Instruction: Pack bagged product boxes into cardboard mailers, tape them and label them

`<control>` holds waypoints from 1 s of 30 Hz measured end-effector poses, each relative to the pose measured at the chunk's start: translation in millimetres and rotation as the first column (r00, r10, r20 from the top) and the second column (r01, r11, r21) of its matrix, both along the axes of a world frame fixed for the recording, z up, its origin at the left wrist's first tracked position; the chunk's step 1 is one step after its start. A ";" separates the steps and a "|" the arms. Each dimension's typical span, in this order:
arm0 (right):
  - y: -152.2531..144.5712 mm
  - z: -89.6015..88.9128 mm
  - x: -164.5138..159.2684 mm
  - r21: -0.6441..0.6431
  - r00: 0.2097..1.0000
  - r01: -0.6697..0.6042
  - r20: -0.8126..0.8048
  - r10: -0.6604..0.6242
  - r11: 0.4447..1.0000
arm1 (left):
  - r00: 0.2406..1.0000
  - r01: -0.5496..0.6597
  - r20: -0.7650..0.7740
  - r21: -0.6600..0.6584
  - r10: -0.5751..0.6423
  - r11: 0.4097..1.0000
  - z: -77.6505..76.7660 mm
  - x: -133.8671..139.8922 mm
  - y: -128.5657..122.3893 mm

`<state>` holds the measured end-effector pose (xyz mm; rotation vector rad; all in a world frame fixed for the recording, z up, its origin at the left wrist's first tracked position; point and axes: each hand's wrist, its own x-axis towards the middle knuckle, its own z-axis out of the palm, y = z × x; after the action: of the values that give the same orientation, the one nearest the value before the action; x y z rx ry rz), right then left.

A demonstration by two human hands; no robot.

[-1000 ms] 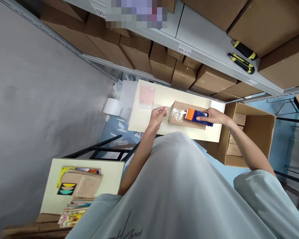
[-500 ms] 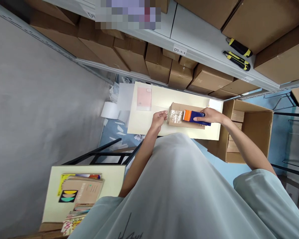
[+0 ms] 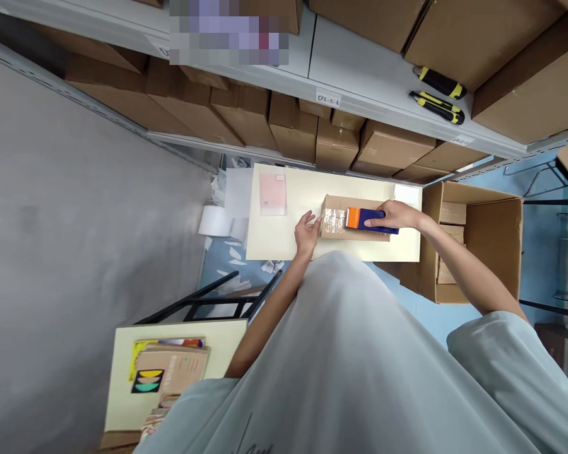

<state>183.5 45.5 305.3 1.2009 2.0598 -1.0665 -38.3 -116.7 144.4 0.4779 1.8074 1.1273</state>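
A brown cardboard box [image 3: 338,234] lies on the cream tabletop [image 3: 284,246]. Clear, shiny packing tape [image 3: 332,221] covers the left part of its top. My right hand [image 3: 396,215] grips a blue and orange tape dispenser [image 3: 372,221], whose toothed orange end rests over the box beside the tape. At the left end of the box is my left hand [image 3: 307,234], fingers apart and thumb near the box edge; whether it touches the cardboard I cannot tell.
A pink sheet in a clear sleeve [image 3: 272,192] lies at the table's left. To the right stands an open carton [image 3: 495,243] with smaller boxes inside. Shelves of boxes [image 3: 293,129] run behind, with two utility knives [image 3: 438,107]. Booklets [image 3: 170,372] lie at lower left.
My left hand has opened from a pinch and come closer to the box's left end. The right hand keeps the dispenser over the box, almost unmoved. The view has shifted slightly.
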 end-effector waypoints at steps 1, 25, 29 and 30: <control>-0.4 -0.1 0.4 0.004 1.000 -0.001 0.002 0.001 1.000 | 0.999 0.045 -0.023 0.058 -0.043 0.997 3.8 1.8 -4.8; 4.7 -0.7 -2.4 -0.027 0.997 -0.074 0.034 0.075 0.997 | 0.252 0.769 -0.677 -0.293 -0.691 0.568 28.9 30.6 11.6; 10.9 5.5 11.5 -0.021 0.993 -0.102 0.061 0.103 0.995 | 0.172 0.768 -0.688 -0.355 -0.705 0.533 28.5 31.5 14.9; 12.3 7.7 18.6 -0.030 0.993 -0.099 0.060 0.100 0.995 | 0.163 0.764 -0.689 -0.364 -0.706 0.532 28.3 31.9 15.6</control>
<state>202.1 57.8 313.0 1.0922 2.0293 -0.9958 -6.4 -101.0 172.7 1.9493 1.7678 0.1846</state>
